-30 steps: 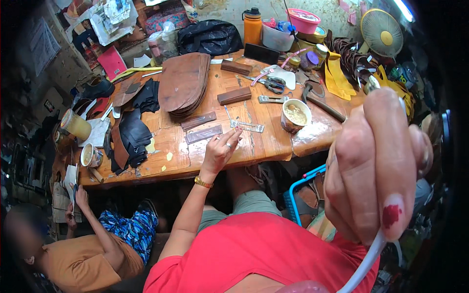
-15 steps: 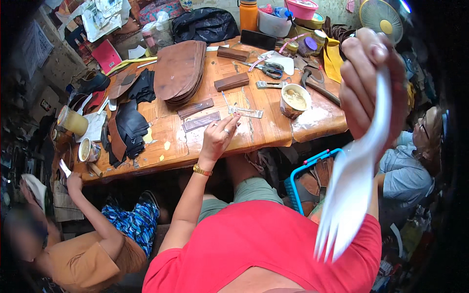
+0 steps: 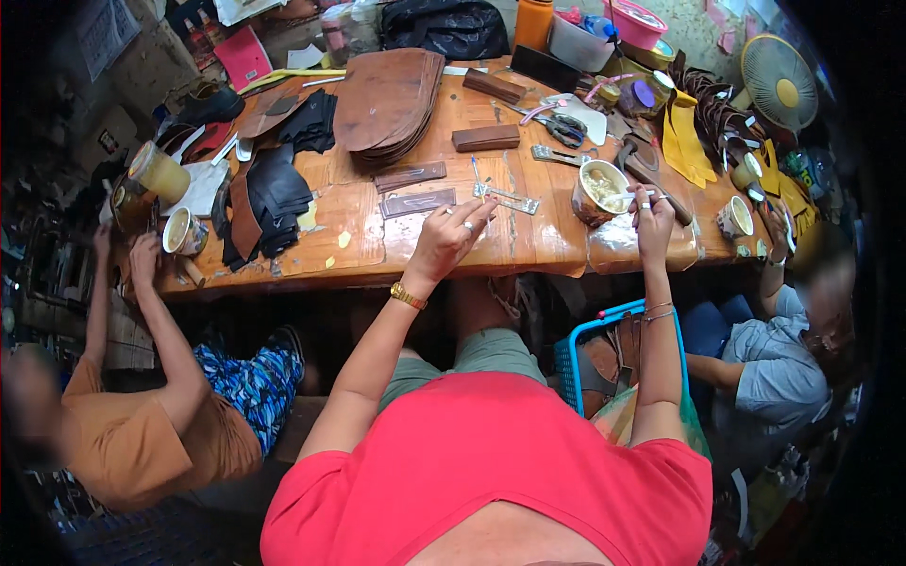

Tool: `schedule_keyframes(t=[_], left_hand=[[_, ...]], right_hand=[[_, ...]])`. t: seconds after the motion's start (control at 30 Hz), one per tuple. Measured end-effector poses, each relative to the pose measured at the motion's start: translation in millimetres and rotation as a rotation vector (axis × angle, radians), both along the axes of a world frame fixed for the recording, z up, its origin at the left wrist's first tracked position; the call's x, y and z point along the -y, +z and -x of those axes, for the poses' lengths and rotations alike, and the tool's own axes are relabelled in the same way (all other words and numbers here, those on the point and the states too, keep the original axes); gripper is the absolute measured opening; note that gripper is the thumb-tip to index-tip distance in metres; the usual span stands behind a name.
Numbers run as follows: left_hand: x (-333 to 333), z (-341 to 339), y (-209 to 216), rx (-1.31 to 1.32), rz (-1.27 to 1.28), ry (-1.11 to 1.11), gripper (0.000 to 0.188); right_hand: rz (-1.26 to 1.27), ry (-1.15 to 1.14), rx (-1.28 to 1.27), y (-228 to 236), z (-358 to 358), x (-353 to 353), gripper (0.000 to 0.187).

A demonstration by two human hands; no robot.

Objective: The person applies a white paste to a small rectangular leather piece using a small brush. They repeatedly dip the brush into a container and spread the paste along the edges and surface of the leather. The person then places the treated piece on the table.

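My right hand (image 3: pixel 651 222) is closed round a white plastic fork (image 3: pixel 618 199), whose far end dips into a paper cup of noodles (image 3: pixel 602 176) at the table's right. My left hand (image 3: pixel 448 236), wearing a ring and a gold watch, hovers at the table's front edge with its fingers drawn together. A thin blue-and-white stick (image 3: pixel 476 174) ends by those fingertips; whether they grip it is unclear. Just beyond them lies a flat metal piece (image 3: pixel 510 200). Two brown leather strips (image 3: pixel 417 204) lie to its left.
Stacked brown leather pieces (image 3: pixel 392 104) stand behind, with scissors (image 3: pixel 563 127) and a hammer (image 3: pixel 661 189) to the right. A blue basket (image 3: pixel 566 368) hangs below the table edge. People sit at both sides, each near another cup (image 3: pixel 184 232). A fan (image 3: pixel 779 85) stands back right.
My right hand has come down from close before the camera to the noodle cup, bringing the fork into it. My left hand stays by the metal piece. The person at left has lowered their hands.
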State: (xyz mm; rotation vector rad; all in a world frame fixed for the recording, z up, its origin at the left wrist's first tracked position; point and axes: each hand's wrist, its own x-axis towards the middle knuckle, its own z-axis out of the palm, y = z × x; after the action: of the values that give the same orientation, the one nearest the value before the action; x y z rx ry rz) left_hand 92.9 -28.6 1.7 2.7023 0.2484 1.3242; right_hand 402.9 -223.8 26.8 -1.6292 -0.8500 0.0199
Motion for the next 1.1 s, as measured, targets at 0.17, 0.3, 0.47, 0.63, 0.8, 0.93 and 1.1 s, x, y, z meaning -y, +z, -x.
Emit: schedule_keyframes(t=[0.17,0.3,0.47,0.63,0.8,0.93,1.1], left_hand=[[2.3,4.6,4.5,0.037,0.014,-0.036,0.039],[6.6,6.4,8.2,0.135,0.143,-0.1,0.038],[28.1,1.6,18.8,0.29,0.279,-0.232,0.038],[56.7,13.9,31.0,0.046,0.189,-0.268,0.03],[53.7,17.9,44.7,0.007,0.247,-0.223,0.041],[10.1,11.4,56.9,0.042,0.375,-0.186,0.043],[-72.8,-34.2,54.5,-0.089,0.149,0.037,0.026]], right_hand=[[-0.034,-0.264,0.232,8.7,24.7,1.2,0.024],[-0.239,-0.28,0.291,29.6,67.6,4.7,0.03],[-0.112,0.173,0.29,18.6,131.9,-15.4,0.032],[-0.061,0.428,0.53,13.8,173.7,-47.2,0.034],[-0.19,0.387,0.447,-7.1,163.7,-74.2,0.016],[-0.044,0.241,0.465,-15.9,131.9,-83.7,0.012],[0.069,0.174,0.58,-31.3,109.9,-85.1,0.015]])
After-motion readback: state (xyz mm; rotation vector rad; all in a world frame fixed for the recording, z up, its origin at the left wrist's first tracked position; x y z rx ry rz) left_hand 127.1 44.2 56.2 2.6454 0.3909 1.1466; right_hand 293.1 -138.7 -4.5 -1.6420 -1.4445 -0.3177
